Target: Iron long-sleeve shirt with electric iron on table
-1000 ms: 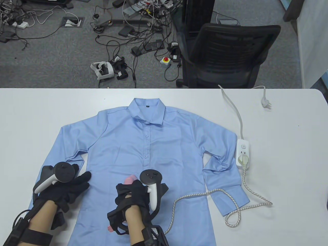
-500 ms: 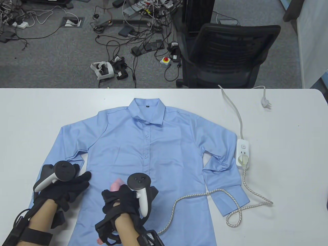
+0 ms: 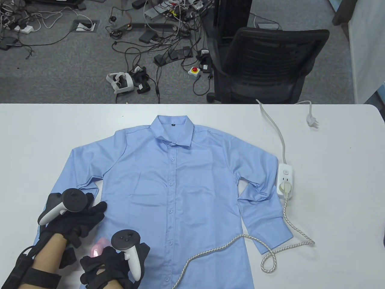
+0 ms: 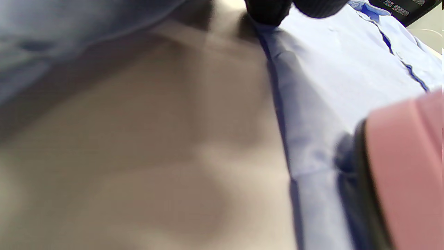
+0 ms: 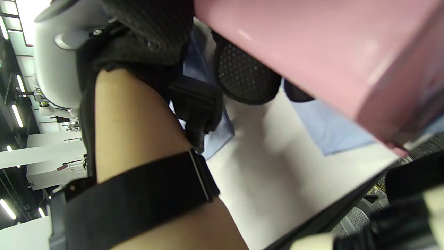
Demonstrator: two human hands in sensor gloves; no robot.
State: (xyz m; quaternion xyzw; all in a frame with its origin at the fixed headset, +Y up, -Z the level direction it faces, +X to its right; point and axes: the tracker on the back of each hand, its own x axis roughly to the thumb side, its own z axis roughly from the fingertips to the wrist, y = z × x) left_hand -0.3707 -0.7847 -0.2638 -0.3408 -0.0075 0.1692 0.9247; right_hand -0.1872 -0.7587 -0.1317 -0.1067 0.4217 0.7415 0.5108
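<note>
- Shirt point(image 3: 168, 192): I am seeing the pale blue long-sleeve shirt lying flat, front up and buttoned, collar away from me, both sleeves angled down along its sides on the white worktop point(image 3: 337, 186).
- Iron point(image 3: 100, 247): I am holding the pink iron at the shirt's lower left panel, close to the near worktop edge; only its nose is showing past the glove.
- Right hand point(image 3: 105, 266): its fingers are wrapping the iron's handle.
- Left hand point(image 3: 78, 219): it is resting on the cloth beside the left sleeve, fingers spread flat, holding nothing.
- Cord point(image 3: 240, 240): the braided cord is trailing from the iron across the hem and right cuff, looping on the worktop, and running up to the power strip point(image 3: 285, 180).
- Risk, hands: the iron is sitting near my left fingers; in my judgement a stroke towards them is risking a burn.
- Risk, cord: slack lying on the cloth is likely to drag and crease the hem.
- Risk, dwell: pausing here is risking a scorch.
</note>
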